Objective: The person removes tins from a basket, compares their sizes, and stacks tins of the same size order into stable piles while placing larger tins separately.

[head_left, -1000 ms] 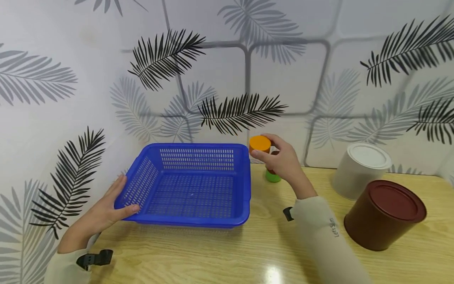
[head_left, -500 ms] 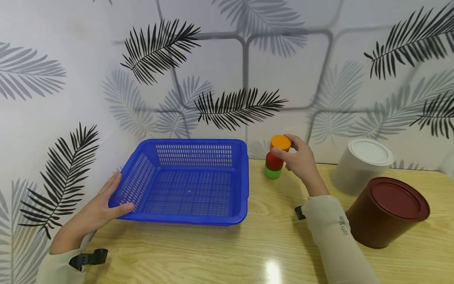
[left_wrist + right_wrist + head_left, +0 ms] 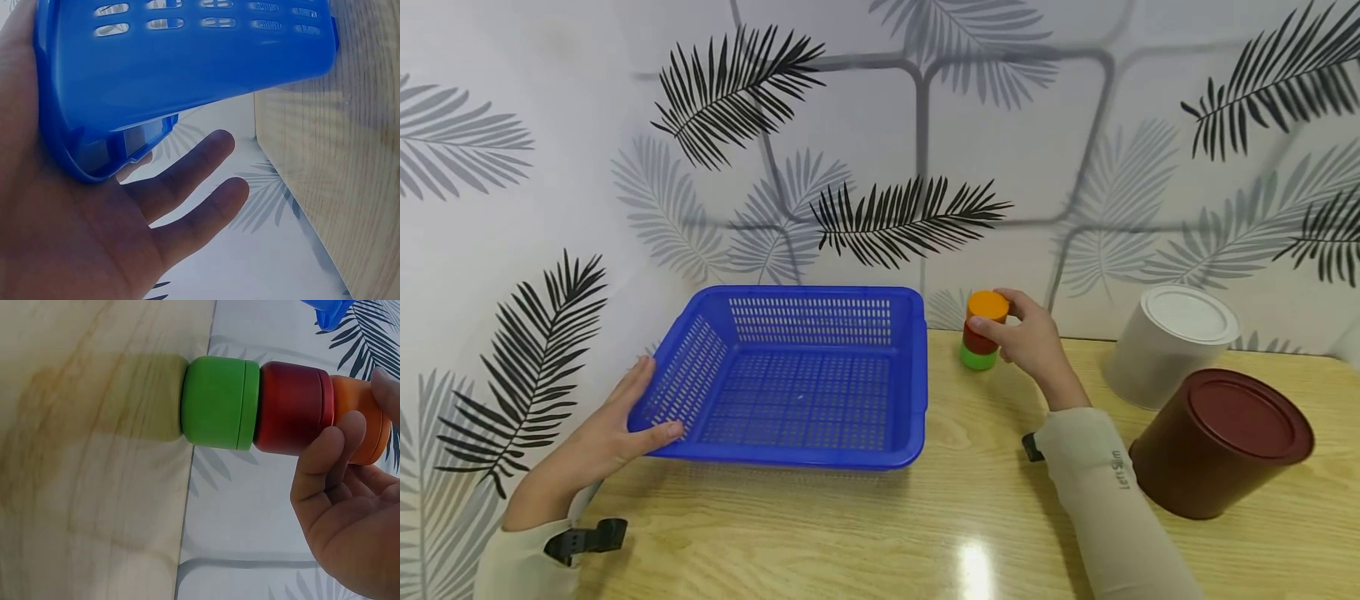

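Observation:
A small orange lidded jar (image 3: pixel 987 306) sits on top of a red jar (image 3: pixel 292 407), which stands on a green jar (image 3: pixel 220 403). My right hand (image 3: pixel 1026 333) pinches the orange jar between thumb and fingers. In the right wrist view the three form a near-straight column on the table, the orange one slightly offset. At the left, my left hand (image 3: pixel 613 433) rests against the corner of a blue plastic basket (image 3: pixel 797 456), thumb lying over its rim. The left wrist view has the rim against the palm, with straight, spread fingers (image 3: pixel 209 215) beside it.
To the right stand a white tub (image 3: pixel 1176 346) and, nearer, a dark brown tub (image 3: pixel 1221 442), both lidded. The wooden table (image 3: pixel 820 533) ends at a wall (image 3: pixel 865 125) with a leaf pattern, close behind the jars. Only mesh shows inside the basket.
My right hand has carried the orange jar rightward from beside the basket's corner, then down onto the red jar. The left hand keeps its place on the basket; the head view has shifted slightly.

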`<control>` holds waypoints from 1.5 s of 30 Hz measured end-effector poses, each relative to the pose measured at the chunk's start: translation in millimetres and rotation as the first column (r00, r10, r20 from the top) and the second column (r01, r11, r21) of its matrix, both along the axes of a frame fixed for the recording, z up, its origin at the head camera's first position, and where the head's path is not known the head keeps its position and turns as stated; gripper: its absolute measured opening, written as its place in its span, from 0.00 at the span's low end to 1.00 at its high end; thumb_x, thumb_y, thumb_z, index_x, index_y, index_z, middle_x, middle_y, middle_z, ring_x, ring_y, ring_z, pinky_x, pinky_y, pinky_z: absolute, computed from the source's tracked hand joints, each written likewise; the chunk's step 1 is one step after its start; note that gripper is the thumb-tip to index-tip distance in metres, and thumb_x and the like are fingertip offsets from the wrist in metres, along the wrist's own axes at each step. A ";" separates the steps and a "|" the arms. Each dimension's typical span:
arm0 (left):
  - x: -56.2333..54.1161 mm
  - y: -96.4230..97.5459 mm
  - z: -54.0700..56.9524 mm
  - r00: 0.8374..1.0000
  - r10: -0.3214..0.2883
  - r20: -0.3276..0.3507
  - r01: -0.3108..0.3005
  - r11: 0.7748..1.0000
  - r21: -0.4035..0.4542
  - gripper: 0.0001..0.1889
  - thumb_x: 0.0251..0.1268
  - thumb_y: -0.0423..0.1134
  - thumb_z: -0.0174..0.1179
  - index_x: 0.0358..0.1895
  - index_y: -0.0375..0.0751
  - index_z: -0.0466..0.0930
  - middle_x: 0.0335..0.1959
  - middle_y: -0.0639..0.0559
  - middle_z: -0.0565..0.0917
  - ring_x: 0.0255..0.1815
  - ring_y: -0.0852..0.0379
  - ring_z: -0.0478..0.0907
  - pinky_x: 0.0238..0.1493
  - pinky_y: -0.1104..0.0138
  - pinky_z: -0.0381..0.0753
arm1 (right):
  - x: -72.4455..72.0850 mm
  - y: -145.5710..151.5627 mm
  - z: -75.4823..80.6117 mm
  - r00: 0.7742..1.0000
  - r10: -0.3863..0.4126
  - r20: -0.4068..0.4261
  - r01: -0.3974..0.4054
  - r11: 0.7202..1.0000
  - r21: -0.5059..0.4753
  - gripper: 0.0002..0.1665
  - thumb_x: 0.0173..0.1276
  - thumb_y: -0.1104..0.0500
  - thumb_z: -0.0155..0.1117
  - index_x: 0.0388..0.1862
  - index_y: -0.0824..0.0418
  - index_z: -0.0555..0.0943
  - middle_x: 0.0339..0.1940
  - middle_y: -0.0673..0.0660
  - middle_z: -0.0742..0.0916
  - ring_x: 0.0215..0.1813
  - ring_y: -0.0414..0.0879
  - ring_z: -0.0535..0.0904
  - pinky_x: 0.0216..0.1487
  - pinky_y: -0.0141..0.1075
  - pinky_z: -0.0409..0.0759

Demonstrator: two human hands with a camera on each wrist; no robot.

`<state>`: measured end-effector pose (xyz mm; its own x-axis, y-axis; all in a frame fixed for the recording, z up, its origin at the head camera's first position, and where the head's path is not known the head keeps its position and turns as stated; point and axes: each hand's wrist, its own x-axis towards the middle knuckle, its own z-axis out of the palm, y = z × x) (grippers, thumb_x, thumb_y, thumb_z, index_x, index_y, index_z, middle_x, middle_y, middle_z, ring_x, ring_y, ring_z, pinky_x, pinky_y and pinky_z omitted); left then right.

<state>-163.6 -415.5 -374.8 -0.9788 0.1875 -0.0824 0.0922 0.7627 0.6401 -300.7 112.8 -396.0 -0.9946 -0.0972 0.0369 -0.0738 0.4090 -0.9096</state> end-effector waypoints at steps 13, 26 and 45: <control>-4.4 3.0 -0.6 1.000 -0.012 -0.008 0.012 1.000 -0.027 0.57 0.68 0.52 0.64 0.82 0.42 0.27 0.81 0.35 0.29 0.78 0.27 0.29 0.62 0.23 0.44 | 0.0 3.1 -6.6 0.999 0.001 0.036 0.001 0.999 -0.035 0.47 0.68 0.45 0.71 0.80 0.59 0.61 0.68 0.67 0.75 0.25 0.51 0.75 0.30 0.36 0.80; -20.3 8.2 -4.4 0.998 0.054 -0.018 -0.056 0.993 -0.106 0.55 0.72 0.59 0.58 0.81 0.37 0.28 0.81 0.34 0.31 0.78 0.26 0.33 0.66 0.27 0.45 | 23.1 16.1 6.0 0.995 -0.095 0.030 0.093 0.992 0.087 0.62 0.64 0.34 0.69 0.85 0.51 0.47 0.79 0.67 0.62 0.36 0.62 0.83 0.44 0.46 0.81; -29.3 37.3 -10.5 0.857 -0.002 -0.516 -0.192 0.927 -0.322 0.46 0.73 0.62 0.55 0.73 0.21 0.59 0.70 0.20 0.62 0.66 0.19 0.61 0.63 0.30 0.57 | 141.9 15.8 -14.4 0.970 0.165 -0.176 -0.070 0.891 0.449 0.46 0.72 0.37 0.62 0.80 0.57 0.62 0.79 0.70 0.60 0.77 0.72 0.54 0.66 0.73 0.57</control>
